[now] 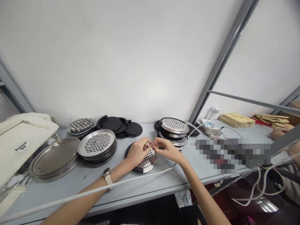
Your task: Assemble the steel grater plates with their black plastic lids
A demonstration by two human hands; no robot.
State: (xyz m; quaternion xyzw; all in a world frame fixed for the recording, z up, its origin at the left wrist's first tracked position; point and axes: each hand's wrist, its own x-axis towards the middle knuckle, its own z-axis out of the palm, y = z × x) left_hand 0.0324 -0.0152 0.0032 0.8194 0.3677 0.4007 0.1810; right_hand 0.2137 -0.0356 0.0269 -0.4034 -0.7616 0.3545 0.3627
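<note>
Over a round metal grater disc (146,162) with a black rim, both my hands meet fingertip to fingertip. My left hand (138,151), with a watch (107,177) on its wrist, is closed in a pinch. Opposite it, my right hand (166,149) pinches too, thumb against forefinger. A tiny reddish speck shows between the fingertips, too small to name. The hands partly cover the disc. Just right of them stands a stack of grater discs (174,125) with black rings.
To the left are stacked perforated discs (97,143), plain metal plates (56,157) and a cream bag (25,143). Black round pieces (113,124) lie behind. A white cable (82,194) crosses in front of my arms. At right, another person's hand (277,133) is near yellowish flat pieces (236,120).
</note>
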